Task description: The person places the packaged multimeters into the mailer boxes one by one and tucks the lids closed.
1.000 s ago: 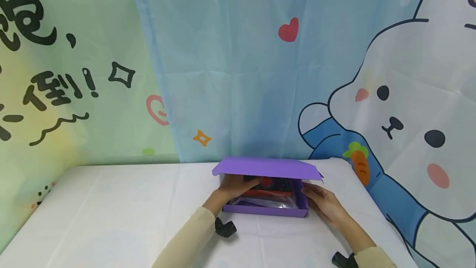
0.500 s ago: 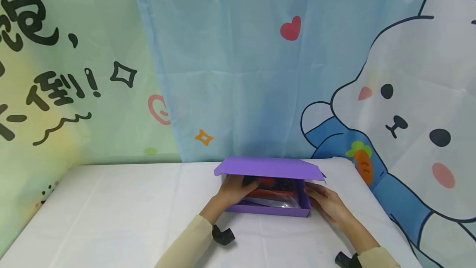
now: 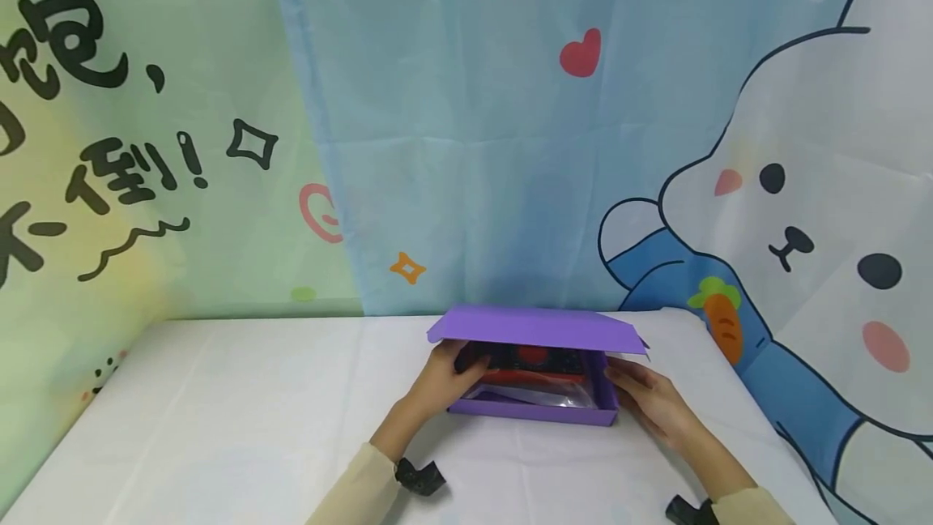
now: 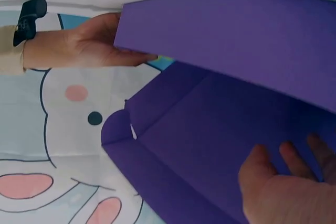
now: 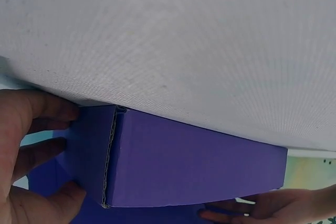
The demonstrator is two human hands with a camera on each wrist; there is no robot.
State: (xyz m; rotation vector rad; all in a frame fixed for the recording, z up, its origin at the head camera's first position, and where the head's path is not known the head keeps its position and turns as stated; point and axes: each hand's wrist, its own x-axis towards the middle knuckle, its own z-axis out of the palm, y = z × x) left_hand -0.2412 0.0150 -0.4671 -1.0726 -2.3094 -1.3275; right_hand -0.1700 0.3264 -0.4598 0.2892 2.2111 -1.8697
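A purple cardboard box [image 3: 535, 411] lies on the table with its lid [image 3: 539, 328] raised over the back. Inside it is a black and red item [image 3: 557, 360], with clear plastic wrapping [image 3: 561, 397] in front. My left hand [image 3: 442, 379] is at the box's left end under the lid, its thumb toward the contents. In the left wrist view its fingers [image 4: 257, 166] are spread, apart from one another. My right hand [image 3: 652, 403] rests its fingertips on the outside of the box's right end [image 5: 89, 150]; thumb and fingers lie along that wall in the right wrist view.
A white cloth [image 3: 255, 420] covers the table. Behind it hangs a printed curtain [image 3: 466, 144] with hearts and a white cartoon animal. Black devices are strapped to both wrists, the left one [image 3: 420, 478] just over the cloth.
My left hand has drawn back a little to the left, out from over the contents. My right hand stays at the box's right end. The whole head view has shifted slightly.
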